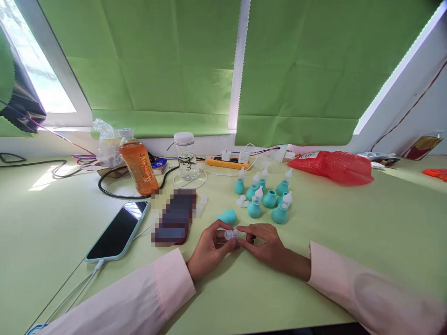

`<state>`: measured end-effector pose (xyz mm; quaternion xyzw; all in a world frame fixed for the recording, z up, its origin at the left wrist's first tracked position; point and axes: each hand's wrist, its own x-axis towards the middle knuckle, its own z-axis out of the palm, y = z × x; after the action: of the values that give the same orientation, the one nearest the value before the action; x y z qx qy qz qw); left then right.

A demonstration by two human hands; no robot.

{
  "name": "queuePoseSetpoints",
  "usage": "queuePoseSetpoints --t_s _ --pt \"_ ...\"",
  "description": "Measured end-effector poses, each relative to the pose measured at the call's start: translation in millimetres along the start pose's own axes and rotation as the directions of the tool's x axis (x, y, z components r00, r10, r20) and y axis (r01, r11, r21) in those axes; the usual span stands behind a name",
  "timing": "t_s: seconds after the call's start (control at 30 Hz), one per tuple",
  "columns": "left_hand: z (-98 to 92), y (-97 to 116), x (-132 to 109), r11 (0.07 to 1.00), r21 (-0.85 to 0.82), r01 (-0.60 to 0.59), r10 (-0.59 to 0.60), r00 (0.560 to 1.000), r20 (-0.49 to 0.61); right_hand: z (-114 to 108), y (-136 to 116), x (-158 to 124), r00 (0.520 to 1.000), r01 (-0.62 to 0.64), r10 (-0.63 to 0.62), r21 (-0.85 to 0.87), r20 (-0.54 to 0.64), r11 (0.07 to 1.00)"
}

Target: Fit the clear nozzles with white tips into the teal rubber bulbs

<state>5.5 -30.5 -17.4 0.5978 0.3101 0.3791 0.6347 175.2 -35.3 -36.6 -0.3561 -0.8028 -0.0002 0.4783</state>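
In front of me my left hand (209, 251) and my right hand (267, 242) meet over the table, both closed on a small clear plastic piece (230, 234) with a round end. Fingertips cover part of it, so its full shape is hidden. Just beyond my left fingers a teal rubber bulb (227, 217) lies on its side. Farther back stand several teal squeeze bulbs with white pointed tips, one of them a nearer bulb (254, 209). Another bulb (269, 199) has no tip on it. Small white pieces (241, 201) lie beside the group.
Left of my hands lie a blurred dark phone (174, 217), clear plastic bits (201, 205) and a charging phone (118, 231). Behind are a tilted orange drink bottle (138, 163), a white-lidded jar (186, 158), a power strip (216, 161) and a red plastic bag (335, 166).
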Motion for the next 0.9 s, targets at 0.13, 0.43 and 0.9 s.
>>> queuePoseSetpoints --t_s 0.13,0.43,0.9 --pt "1.3 4 0 1.0 -0.017 0.014 -0.014 1.0 0.006 0 -2 1 0.999 0.027 -0.027 0.009 0.021 1.0" --pt "1.4 8 2 0.999 -0.026 -0.029 0.028 0.999 -0.038 -8 -8 10 0.999 -0.043 0.038 0.137 0.038 0.99" --pt "0.3 4 4 0.999 0.038 -0.024 0.028 0.994 -0.104 3 18 21 0.935 0.013 0.024 -0.103 0.354 0.995"
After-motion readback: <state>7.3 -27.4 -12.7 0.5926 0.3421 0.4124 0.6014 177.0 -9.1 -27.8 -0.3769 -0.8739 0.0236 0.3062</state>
